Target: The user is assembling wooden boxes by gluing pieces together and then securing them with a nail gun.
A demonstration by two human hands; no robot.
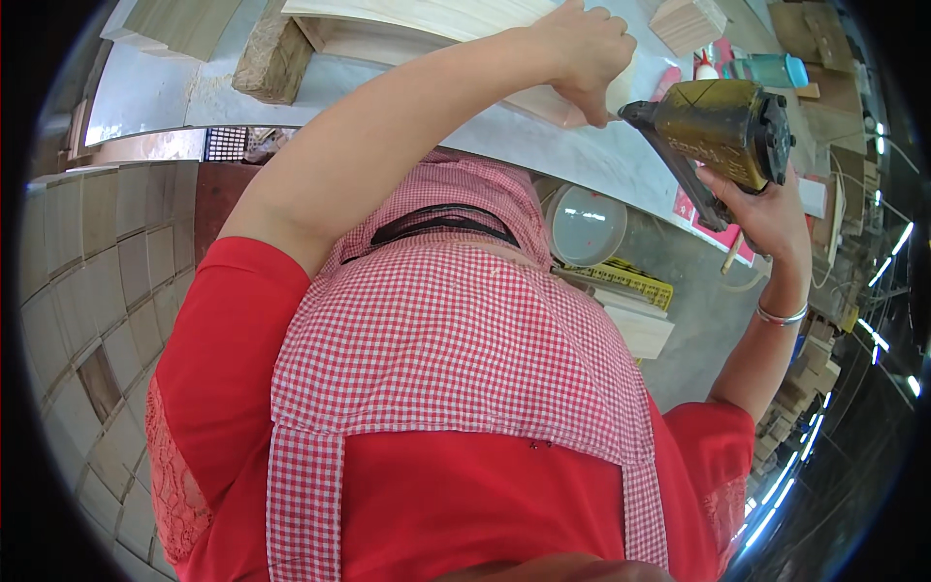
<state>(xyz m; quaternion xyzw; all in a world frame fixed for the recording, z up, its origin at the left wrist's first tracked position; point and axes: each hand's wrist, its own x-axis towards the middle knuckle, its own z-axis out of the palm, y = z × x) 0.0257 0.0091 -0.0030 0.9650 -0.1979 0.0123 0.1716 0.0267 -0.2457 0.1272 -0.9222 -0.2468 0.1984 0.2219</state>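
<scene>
My right hand [771,213] is wrapped round the handle of a nail gun [713,121] with a worn yellow-and-black body. The gun's nose points left and meets, or nearly meets, the near right end of a pale wooden box frame [378,41]. At that same end, my left hand [593,63] is closed on the wood, fingers curled over and thumb pointing down close to the nose. The frame lies on a whitish worktable [335,92], and its far part runs out of view at the top. My left forearm crosses above its near side.
A rough wood block [275,53] sits left of the frame, a pale block [689,24] right of it. A bluish bottle [771,70] lies farther right. Below the table edge are a round pail [587,228] and boards [635,325]. Stacked wood pieces [107,252] rise at my left.
</scene>
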